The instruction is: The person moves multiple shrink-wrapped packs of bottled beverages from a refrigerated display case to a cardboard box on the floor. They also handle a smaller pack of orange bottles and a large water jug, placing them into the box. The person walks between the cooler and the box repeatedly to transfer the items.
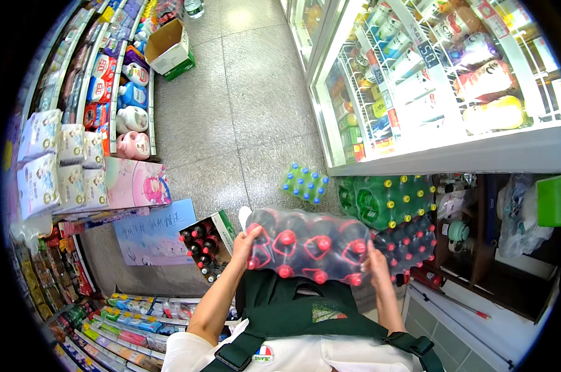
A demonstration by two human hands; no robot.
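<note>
A shrink-wrapped pack of dark soda bottles with red caps [305, 245] is held level in front of my body, between both hands. My left hand [246, 245] is closed on the pack's left end. At the right end, my right hand [375, 261] grips the plastic wrap with its fingers partly hidden. Just beyond the pack, a smaller pack with blue caps [304, 182] stands on the floor. On the right, a pack of green bottles with yellow caps [389, 201] and another red-capped pack [410, 243] stand beside the refrigerator.
An open carton of dark bottles [201, 248] stands to the left of my left hand. A lit refrigerator [448, 146] borders the aisle on the right. Shelves with detergent bottles [133, 93] line the left, and an empty carton [171, 49] lies farther up the tiled floor [231, 93].
</note>
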